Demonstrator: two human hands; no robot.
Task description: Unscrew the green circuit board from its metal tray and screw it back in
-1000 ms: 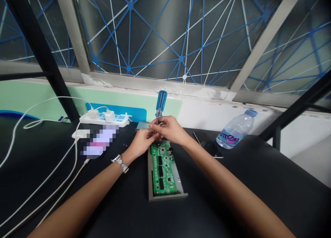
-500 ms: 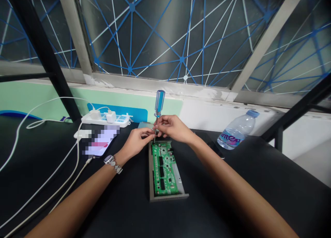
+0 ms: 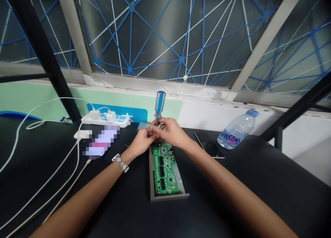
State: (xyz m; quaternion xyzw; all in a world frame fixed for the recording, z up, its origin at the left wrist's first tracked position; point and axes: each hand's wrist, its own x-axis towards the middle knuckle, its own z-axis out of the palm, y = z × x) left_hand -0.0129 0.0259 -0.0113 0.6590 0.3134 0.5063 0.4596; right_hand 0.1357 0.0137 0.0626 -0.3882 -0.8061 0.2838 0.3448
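Observation:
A screwdriver (image 3: 160,103) with a clear and blue handle stands nearly upright over the far end of a green circuit board (image 3: 165,169). My right hand (image 3: 172,130) is closed, its fingers pinching the screwdriver's shaft just below the handle. Close against it, my left hand (image 3: 141,141) is closed too, fingertips at the lower shaft; what they pinch is hidden. The board lies in a grey metal casing (image 3: 169,198) on the black table. My fingers cover the screwdriver's tip and the board's far edge.
To the left are a lit phone (image 3: 103,143), white cables (image 3: 78,155) and a power strip (image 3: 124,120). A dark phone (image 3: 208,146) and a tilted water bottle (image 3: 234,133) lie on the right. Behind the hands sits a pale flat piece (image 3: 143,125).
My left hand and wrist have moved right and in toward the screwdriver. My right hand has shifted slightly left and lower, uncovering more of the dark phone. The screwdriver has barely moved.

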